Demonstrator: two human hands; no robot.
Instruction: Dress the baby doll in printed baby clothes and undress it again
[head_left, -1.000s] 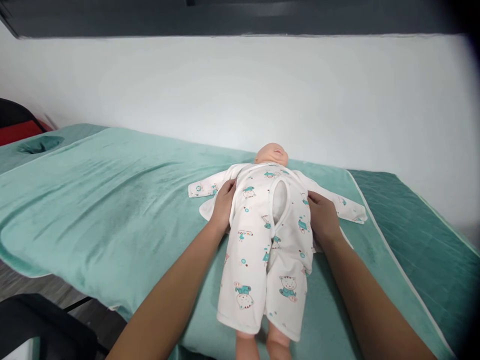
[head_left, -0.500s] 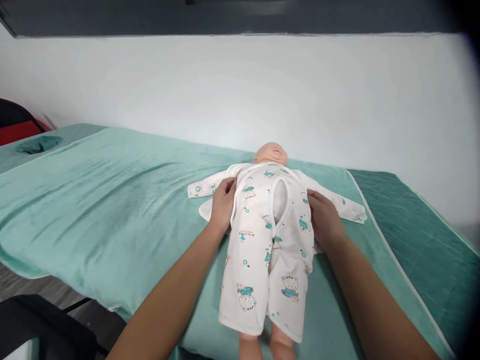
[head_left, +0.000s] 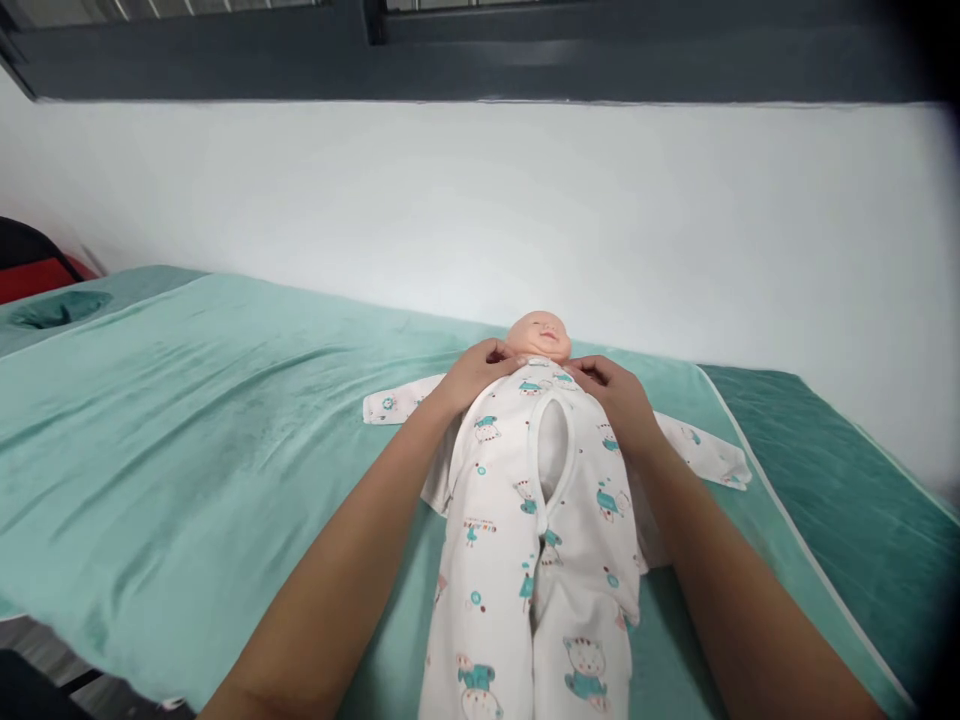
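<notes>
A baby doll (head_left: pixel 541 338) lies on its back, head toward the wall, in white baby clothes (head_left: pixel 499 490) printed with small cartoon animals. An oval opening shows in the front of the trousers. At the collar, beside the doll's neck, my left hand (head_left: pixel 484 375) has its fingers bent round the fabric of the left-side shoulder. My right hand (head_left: pixel 611 392) is closed in the same way on the cloth at the opposite shoulder. Its fingertips are partly hidden. The sleeves (head_left: pixel 705 452) stretch out to both sides, and the shirt's hem spreads beyond the trousers.
A light green blanket (head_left: pixel 187 430) covers the bed, with a darker green cover (head_left: pixel 817 430) at the right. A white wall (head_left: pixel 450 210) rises behind, below a dark window frame (head_left: pixel 480 60). A black and red object (head_left: pixel 34 260) stands at the far left.
Both hands have moved from the sides of the doll's trunk up to its shoulders by the neck. The view has tilted up, so the doll's legs have gone out of sight.
</notes>
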